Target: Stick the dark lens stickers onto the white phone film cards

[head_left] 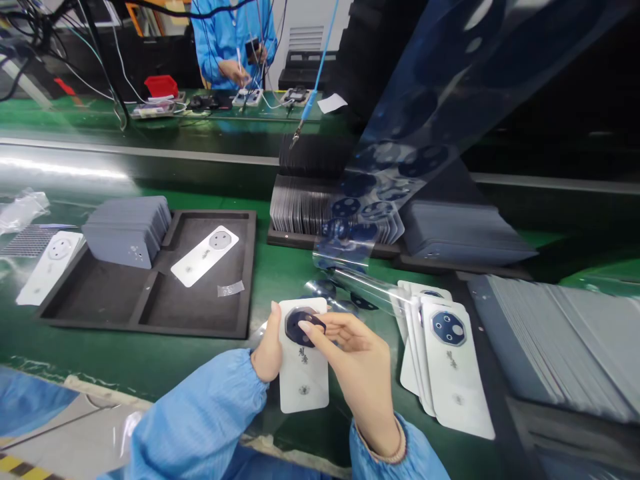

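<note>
Blue sleeves [200,413] angle inward — left grip [268,348] clamped on a white panel [304,373], right grip [361,367] pinching a dark piece [316,325].

The one view looks out from the person's head, facing forward and down onto the green workbench [100,359]. It takes in the left hand [269,347] and right hand [364,367] from close above, while a co-worker [220,47] shows farther off at the top edge.
</note>
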`<state>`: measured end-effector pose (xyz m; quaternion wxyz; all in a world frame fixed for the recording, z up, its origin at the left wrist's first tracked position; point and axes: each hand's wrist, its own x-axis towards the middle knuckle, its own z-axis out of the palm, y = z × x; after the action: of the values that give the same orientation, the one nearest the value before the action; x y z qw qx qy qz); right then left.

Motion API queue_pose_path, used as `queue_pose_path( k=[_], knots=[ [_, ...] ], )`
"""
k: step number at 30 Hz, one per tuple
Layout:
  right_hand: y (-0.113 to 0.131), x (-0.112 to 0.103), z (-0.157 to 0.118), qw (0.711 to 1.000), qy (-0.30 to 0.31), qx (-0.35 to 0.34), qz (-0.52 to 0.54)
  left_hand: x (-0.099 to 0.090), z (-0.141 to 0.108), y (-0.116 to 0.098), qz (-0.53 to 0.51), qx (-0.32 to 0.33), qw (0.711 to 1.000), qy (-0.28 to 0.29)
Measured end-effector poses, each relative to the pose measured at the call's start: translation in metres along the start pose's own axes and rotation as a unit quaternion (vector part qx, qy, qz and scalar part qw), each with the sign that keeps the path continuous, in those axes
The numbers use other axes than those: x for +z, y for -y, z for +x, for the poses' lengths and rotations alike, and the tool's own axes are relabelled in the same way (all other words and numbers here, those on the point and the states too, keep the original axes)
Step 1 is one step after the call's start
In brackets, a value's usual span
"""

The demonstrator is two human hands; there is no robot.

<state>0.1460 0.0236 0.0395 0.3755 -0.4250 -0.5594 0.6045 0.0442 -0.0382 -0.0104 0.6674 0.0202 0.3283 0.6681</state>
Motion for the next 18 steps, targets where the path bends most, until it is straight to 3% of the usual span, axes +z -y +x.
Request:
queue_pose_path(
  k=[10, 18],
  knots=[
    [-0.0001, 0.0006, -0.0014, 1.0, 0.004, -0.016, -0.024, -0.0002, 0.0025, 0.0002, 0.002, -0.016, 1.0, 0.025],
    [0.0011, -0.0007, -0.0009, 0.999, 0.01, -0.032, -0.033, -0.0021, 0.0014, 0.0004, -0.005, -0.027, 1.0, 0.002]
  ],
)
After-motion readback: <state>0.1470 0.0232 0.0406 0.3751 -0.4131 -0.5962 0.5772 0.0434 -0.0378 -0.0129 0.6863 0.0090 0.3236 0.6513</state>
